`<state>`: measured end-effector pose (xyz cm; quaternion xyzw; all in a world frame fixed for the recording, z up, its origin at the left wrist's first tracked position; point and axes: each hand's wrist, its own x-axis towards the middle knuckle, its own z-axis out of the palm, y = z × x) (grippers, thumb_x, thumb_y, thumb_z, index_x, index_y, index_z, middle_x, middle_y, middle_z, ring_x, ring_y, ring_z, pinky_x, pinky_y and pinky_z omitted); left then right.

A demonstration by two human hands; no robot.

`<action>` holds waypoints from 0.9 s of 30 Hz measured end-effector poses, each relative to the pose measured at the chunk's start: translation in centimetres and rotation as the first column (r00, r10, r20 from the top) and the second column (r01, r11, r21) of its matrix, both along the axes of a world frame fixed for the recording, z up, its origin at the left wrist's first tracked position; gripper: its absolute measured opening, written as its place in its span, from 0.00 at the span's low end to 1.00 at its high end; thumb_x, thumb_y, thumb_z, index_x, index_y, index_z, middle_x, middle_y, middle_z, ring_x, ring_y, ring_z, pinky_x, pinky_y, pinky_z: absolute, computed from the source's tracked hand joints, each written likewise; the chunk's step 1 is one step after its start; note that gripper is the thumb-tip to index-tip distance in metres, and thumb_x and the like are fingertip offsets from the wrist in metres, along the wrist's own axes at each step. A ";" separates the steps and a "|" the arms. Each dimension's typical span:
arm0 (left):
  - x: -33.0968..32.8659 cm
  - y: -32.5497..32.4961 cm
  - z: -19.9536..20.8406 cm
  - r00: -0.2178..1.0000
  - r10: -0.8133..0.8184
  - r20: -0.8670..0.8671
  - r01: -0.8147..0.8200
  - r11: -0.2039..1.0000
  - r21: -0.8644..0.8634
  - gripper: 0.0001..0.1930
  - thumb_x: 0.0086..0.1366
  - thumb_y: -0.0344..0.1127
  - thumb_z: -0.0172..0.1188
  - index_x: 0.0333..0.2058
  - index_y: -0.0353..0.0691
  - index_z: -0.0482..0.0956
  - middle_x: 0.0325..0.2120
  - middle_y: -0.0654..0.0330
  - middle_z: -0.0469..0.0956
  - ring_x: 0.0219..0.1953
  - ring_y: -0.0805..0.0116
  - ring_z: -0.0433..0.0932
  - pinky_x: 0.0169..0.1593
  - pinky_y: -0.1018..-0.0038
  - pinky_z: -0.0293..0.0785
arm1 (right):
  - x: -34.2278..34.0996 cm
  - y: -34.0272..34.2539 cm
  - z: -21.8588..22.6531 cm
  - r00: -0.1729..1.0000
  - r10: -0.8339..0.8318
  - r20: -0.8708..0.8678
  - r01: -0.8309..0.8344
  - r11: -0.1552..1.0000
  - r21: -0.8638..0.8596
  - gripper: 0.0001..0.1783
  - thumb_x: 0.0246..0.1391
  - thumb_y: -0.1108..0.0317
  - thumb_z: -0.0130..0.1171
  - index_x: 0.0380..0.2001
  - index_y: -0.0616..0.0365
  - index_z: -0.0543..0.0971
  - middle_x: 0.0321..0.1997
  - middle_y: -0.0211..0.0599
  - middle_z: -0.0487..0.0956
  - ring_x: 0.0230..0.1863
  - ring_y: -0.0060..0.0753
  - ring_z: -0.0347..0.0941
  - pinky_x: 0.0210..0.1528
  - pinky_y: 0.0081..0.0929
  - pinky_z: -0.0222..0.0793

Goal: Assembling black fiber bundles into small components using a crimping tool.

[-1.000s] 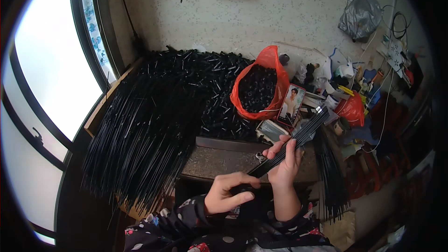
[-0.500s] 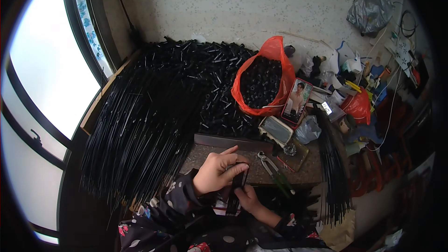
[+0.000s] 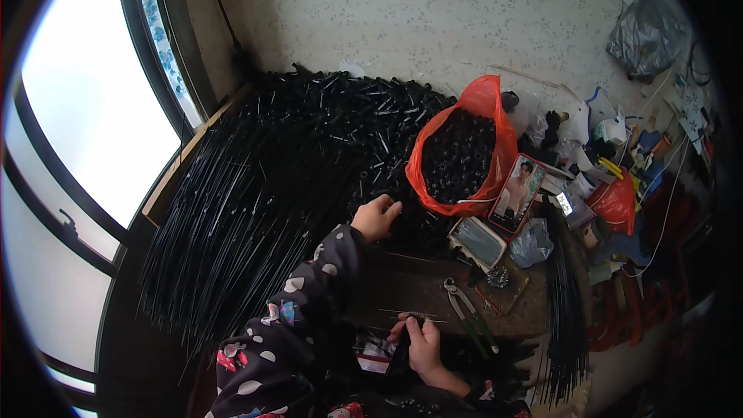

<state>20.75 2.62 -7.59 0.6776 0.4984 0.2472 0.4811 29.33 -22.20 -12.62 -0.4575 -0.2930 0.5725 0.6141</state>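
My left hand (image 3: 377, 218) reaches to the near edge of a big heap of small black tubular parts (image 3: 371, 112). Its fingers are curled together against the heap, and what they may pinch is hidden. Low in the middle, over the near edge of the table, my right hand (image 3: 424, 347) is closed in a pinch on a few thin rods (image 3: 395, 313) that stick out sideways past the fingertips. A dark bunch beside its palm is too dim to make out. Long black rods (image 3: 232, 224) lie fanned out to the left of my left arm.
A red plastic bag (image 3: 422, 178) full of black parts stands behind my hands. Beside it lean a phone (image 3: 517, 195) and a clear-lidded box (image 3: 480, 244). Green-handled pincers (image 3: 470, 313) lie right of my right hand. More black rods (image 3: 565, 317) hang over the table's right edge.
My left hand has left the right hand and moved up and away to the black heap. My right hand stays low, now with thin rods showing sideways. The whole view has shifted slightly.
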 end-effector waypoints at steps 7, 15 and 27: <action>-4.3 1.6 1.4 0.946 -0.160 0.282 0.089 0.965 0.248 0.15 0.56 0.29 0.57 0.39 0.40 0.62 0.27 0.59 0.73 0.28 0.73 0.74 0.27 0.77 0.70 | -1.1 0.6 2.3 0.982 0.111 0.153 -0.123 0.990 0.071 0.12 0.61 0.65 0.42 0.39 0.62 0.68 0.26 0.37 0.75 0.26 0.27 0.73 0.29 0.21 0.68; -2.0 -0.9 -3.1 0.866 0.014 -0.499 0.289 0.802 0.522 0.08 0.52 0.35 0.56 0.32 0.44 0.73 0.30 0.57 0.75 0.34 0.55 0.75 0.36 0.64 0.72 | -1.6 0.7 0.5 0.999 0.046 -0.027 -0.046 0.999 -0.001 0.12 0.59 0.64 0.46 0.40 0.61 0.66 0.31 0.40 0.76 0.28 0.30 0.74 0.31 0.23 0.69; -7.4 -13.9 -6.3 0.993 -0.122 0.005 0.100 0.841 0.532 0.09 0.52 0.34 0.62 0.27 0.37 0.72 0.24 0.59 0.73 0.29 0.65 0.75 0.34 0.73 0.69 | 0.9 -1.9 0.1 0.999 -0.036 0.034 0.032 0.991 0.131 0.07 0.54 0.73 0.53 0.34 0.66 0.74 0.31 0.37 0.77 0.31 0.26 0.72 0.39 0.22 0.68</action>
